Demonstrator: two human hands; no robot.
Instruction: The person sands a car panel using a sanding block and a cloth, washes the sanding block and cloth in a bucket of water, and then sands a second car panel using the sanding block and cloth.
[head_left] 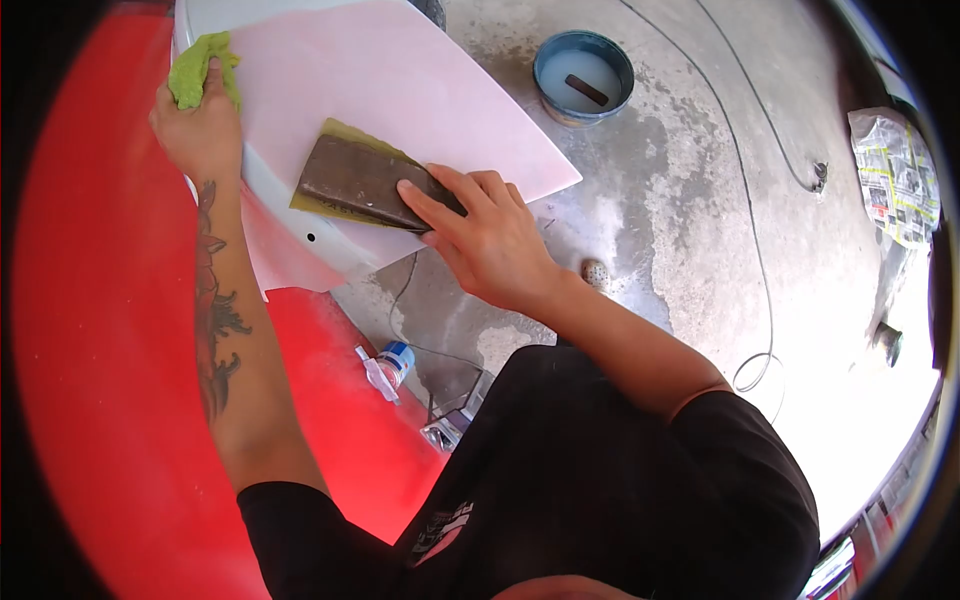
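My left hand (pixel 205 130) is closed on a bright green cloth (pixel 203 68) at the upper left, against the edge of a whitish-pink painted panel (pixel 360 60). My right hand (pixel 495 235) grips the right end of a dark sanding block (pixel 355 178), thumb and fingers on either side. Yellowish sandpaper (pixel 335 127) sticks out from under the block. Block and paper lie over the panel near its lower edge. A small dark round hole (pixel 311 238) shows in the panel below them.
Glossy red bodywork (pixel 100 300) fills the left side. On the stained concrete floor stands a bucket (pixel 540 75) of cloudy water with a dark bar in it. A cable (pixel 745 200) runs across the floor. A small can (pixel 397 362) and a printed plastic bag (pixel 895 180) are also there.
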